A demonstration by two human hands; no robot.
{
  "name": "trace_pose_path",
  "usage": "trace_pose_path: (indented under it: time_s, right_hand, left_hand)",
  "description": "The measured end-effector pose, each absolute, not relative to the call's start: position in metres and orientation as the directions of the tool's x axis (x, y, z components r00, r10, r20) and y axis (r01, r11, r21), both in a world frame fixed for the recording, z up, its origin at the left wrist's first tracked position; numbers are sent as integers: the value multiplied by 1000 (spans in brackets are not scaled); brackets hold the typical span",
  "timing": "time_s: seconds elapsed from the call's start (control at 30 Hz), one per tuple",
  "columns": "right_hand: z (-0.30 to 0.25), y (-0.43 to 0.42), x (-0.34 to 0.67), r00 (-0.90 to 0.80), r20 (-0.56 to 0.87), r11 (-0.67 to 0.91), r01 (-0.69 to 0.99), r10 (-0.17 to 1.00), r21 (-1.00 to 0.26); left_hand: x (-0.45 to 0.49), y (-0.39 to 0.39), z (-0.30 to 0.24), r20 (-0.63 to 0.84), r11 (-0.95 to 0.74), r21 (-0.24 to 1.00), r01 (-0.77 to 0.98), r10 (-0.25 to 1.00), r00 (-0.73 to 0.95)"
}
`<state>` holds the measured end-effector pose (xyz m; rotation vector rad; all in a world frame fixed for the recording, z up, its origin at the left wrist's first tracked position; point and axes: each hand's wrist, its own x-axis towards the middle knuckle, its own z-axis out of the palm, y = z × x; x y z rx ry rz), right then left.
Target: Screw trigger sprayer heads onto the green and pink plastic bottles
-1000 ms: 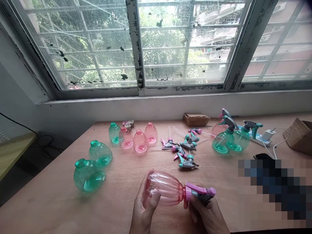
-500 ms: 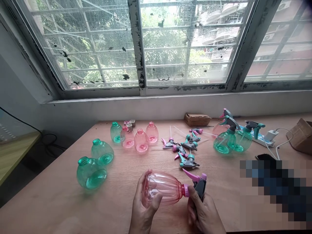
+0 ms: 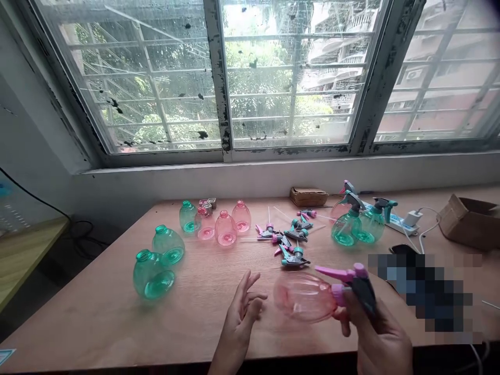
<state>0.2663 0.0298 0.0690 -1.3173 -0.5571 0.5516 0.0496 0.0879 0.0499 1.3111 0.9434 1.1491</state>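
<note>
My right hand (image 3: pixel 375 323) is closed around the neck and spray head of a pink spray bottle (image 3: pixel 304 299). The bottle lies sideways in the air above the table, its base toward the left. Its trigger head (image 3: pixel 361 284) is dark grey with pink parts and sits on the neck. My left hand (image 3: pixel 244 317) is open beside the bottle's base, fingers apart and touching nothing. Beyond the bottle, several loose trigger heads (image 3: pixel 295 258) in grey, pink and teal lie in a heap with their thin tubes.
Green bottles without heads (image 3: pixel 153 276) stand at the left, and pink ones (image 3: pixel 225 229) stand farther back. Green spray bottles with heads (image 3: pixel 347 229) are at the right, near a power strip (image 3: pixel 396 221). An open cardboard box (image 3: pixel 469 224) sits at the far right; a small carton (image 3: pixel 308 197) lies by the wall.
My left hand has let go of the pink spray bottle and opened. My right hand has carried the bottle to the right. The view has shifted slightly.
</note>
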Motion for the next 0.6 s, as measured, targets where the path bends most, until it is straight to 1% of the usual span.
trace_pose_path:
  time_s: [0.03,0.07,0.13,0.17,0.2,0.27,0.3,0.37,0.43,0.47,0.53,0.6]
  right_hand:
    - [73,30,276,787,106,138,27,608,-990]
    - [77,31,287,791,146,86,118,594,-989]
    - [84,38,310,793,250,-60,338,556,-939]
    - [88,43,321,784,299,-107,418,544,-902]
    - [92,49,331,767,332,-131,471,549,-873]
    - [98,64,350,712,374,-145,552,595,-821]
    - [101,72,357,672,406,-158,614,619,-773]
    - [104,89,368,606,462,-231,734,647,-639]
    - [104,104,377,578,488,-331,798,654,-503]
    - [102,111,381,579,505,-349,805,641,-480]
    - [97,123,390,593,543,-348,798,595,-491]
    - [91,131,401,625,525,-376,775,578,-509]
  left_hand:
    - [50,88,51,93,-79,994,-79,975,203]
    - [50,88,51,84,-72,995,-69,976,200]
    - [51,87,51,69,-59,997,-55,977,203]
    - [51,87,51,64,-55,997,-51,976,207]
    - [51,87,50,63,-54,997,-48,975,212]
    - [51,87,50,65,-56,997,-45,973,222]
    - [51,87,50,65,-57,997,-43,972,226]
    - [51,87,51,67,-58,997,-44,971,228]
    - [51,87,52,68,-59,997,-47,972,226]
    - [51,88,52,69,-59,997,-49,972,226]
    - [51,88,53,68,-58,997,-49,971,231]
    - [51,88,53,67,-58,997,-45,970,232]
